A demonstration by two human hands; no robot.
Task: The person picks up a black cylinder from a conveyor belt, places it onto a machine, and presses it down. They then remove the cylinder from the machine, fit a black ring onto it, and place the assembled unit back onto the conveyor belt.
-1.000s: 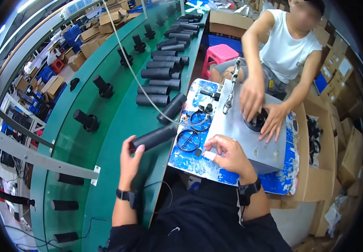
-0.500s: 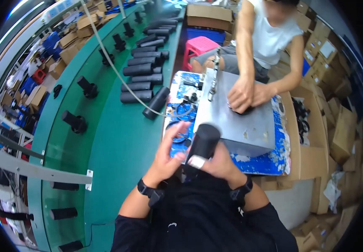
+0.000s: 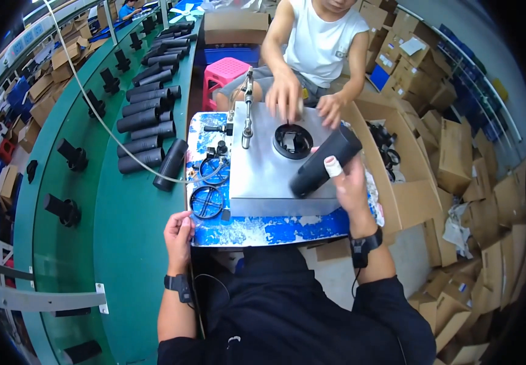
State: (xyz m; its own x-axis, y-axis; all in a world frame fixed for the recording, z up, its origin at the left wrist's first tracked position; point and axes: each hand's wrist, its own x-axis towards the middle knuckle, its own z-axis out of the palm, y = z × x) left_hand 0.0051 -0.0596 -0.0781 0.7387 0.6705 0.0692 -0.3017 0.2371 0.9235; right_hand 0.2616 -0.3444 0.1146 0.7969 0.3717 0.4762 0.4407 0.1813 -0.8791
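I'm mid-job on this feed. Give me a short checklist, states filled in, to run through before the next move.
1. Black tube in the right hand: ok, its fingers wrap it.
2. Tube upright: not ok, it is tilted.
3. Left hand free: ok, nothing shows in it; it is by the near left corner of the blue table.
4. Black ring on top of the metal box: ok.
5. Co-worker's hands well away from the ring: not ok, one is close to its far rim.
6. Tube clear of the box top: cannot tell from this view.
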